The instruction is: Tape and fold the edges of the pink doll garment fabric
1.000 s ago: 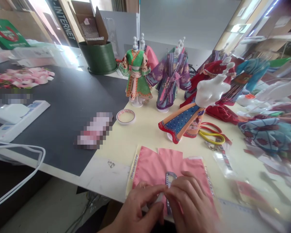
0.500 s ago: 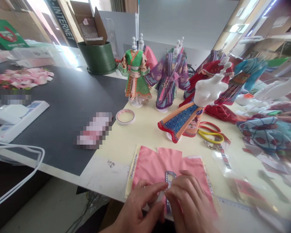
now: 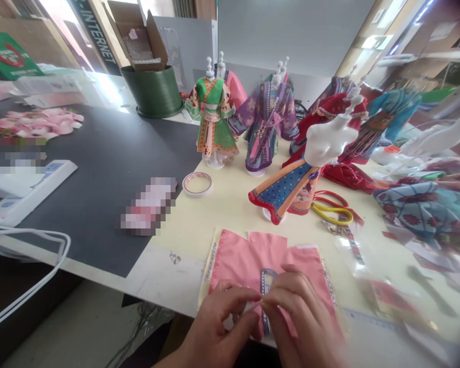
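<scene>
A pink piece of doll-sized cloth [image 3: 268, 244] lies flat on the table in front of me, with shiny beaded strips along its two sides. A grey-purple trim [image 3: 264, 281] edged with beads runs down its middle. Above this trim, my left hand [image 3: 226, 317] pinches a small whitish strip [image 3: 250, 306] between thumb and fingers. My right hand [image 3: 301, 312] has its fingertips pressed together at the strip's end, close to the left fingertips. What lies between the right fingertips is mostly hidden.
Several doll forms in costumes, such as a green dress [image 3: 214, 117] and a purple robe [image 3: 270, 128], stand behind. A tape roll [image 3: 197, 185], yellow-handled scissors [image 3: 335, 214], a power strip [image 3: 53, 179] and folded blue cloth [image 3: 417, 204] surround the work spot.
My hands stay over the pink cloth, with only small shifts of the fingers. Left thumb and fingers have drawn closer together around the whitish strip. The view has shifted slightly.
</scene>
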`<act>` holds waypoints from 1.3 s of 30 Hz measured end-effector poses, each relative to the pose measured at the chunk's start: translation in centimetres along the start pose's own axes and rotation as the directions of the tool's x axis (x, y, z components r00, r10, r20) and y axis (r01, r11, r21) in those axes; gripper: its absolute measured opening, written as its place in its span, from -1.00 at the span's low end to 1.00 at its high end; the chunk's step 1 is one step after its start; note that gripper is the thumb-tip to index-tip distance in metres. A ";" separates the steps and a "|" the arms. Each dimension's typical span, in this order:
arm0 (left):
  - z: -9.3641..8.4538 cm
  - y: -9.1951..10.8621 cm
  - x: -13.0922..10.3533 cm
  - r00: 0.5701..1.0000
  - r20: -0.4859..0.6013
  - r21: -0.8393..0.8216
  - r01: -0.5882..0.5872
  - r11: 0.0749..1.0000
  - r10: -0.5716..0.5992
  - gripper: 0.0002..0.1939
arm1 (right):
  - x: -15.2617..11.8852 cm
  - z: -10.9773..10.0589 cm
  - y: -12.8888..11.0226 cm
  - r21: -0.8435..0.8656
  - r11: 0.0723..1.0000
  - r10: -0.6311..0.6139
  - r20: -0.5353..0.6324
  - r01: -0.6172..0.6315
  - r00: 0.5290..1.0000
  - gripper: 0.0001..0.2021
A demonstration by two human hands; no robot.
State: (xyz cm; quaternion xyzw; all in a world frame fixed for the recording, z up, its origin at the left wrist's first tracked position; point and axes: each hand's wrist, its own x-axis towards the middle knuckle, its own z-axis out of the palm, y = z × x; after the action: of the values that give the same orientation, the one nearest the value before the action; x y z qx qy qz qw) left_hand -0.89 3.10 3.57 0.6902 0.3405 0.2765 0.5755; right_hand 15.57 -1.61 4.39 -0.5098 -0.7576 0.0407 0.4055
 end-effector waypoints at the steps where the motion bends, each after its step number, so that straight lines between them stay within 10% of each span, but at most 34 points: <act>1: -0.1 0.4 0.1 0.999 0.004 -0.034 0.037 0.999 -0.037 -0.86 | -0.1 -0.1 0.1 0.023 0.999 0.023 0.007 -0.023 1.000 -0.76; 23: 2.3 0.5 -0.3 0.974 -0.165 -0.632 0.014 0.775 -0.152 -0.59 | 0.7 2.8 -0.9 0.343 0.882 0.354 -0.031 -0.323 0.935 -0.93; 31: 1.5 0.5 0.6 0.970 -0.181 -0.629 0.013 0.777 -0.162 -0.88 | 1.0 2.1 0.4 0.070 0.997 0.042 -0.094 -0.035 0.995 -0.87; 39: 1.5 0.3 0.4 0.960 -0.227 -0.540 0.018 0.842 -0.166 -0.85 | 0.3 1.6 1.4 -0.052 0.998 0.022 -0.007 -0.023 1.000 -0.95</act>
State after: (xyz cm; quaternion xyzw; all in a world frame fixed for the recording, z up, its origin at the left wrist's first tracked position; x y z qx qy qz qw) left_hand 0.58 2.50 3.63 0.4431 0.3572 0.4215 0.7060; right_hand 15.52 -0.07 2.81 -0.5289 -0.7513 0.0237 0.3940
